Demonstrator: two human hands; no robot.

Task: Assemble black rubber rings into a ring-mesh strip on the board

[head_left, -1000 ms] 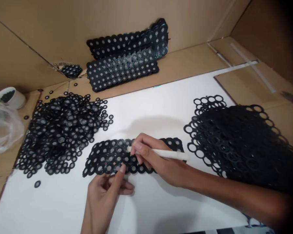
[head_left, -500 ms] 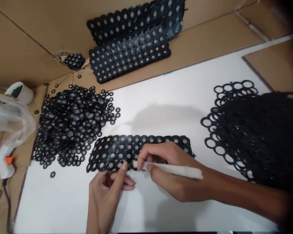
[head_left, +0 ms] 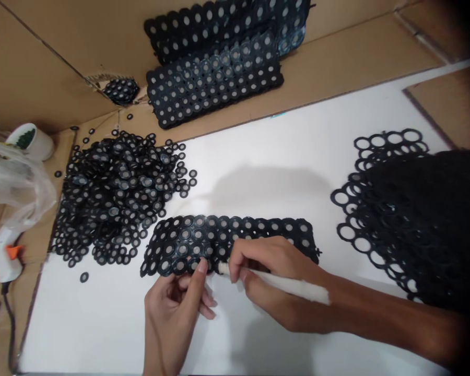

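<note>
A black ring panel [head_left: 180, 235] with pale-centred discs set in its rows lies on the white board. My left hand [head_left: 176, 308] pinches its near edge, thumb on top and the other fingers curled below. In my right hand [head_left: 274, 282] is a white pen-like stick [head_left: 297, 287], held like a pen. The stick's blunt tip is at the panel's near edge, just right of my left thumb; whether it touches a disc I cannot tell. My right hand hides the panel's near right part.
Loose black discs [head_left: 117, 193] form a heap on the left. Empty ring sheets [head_left: 399, 219] pile up on the right. Filled panels [head_left: 215, 78] lean at the back cardboard wall. A glue gun [head_left: 6, 256], a plastic bag [head_left: 27, 193] and a white pot [head_left: 43, 146] stand far left.
The view has shifted slightly. My right hand and the stick sit a little lower and to the right in the picture. My left hand keeps its pinch on the panel's edge.
</note>
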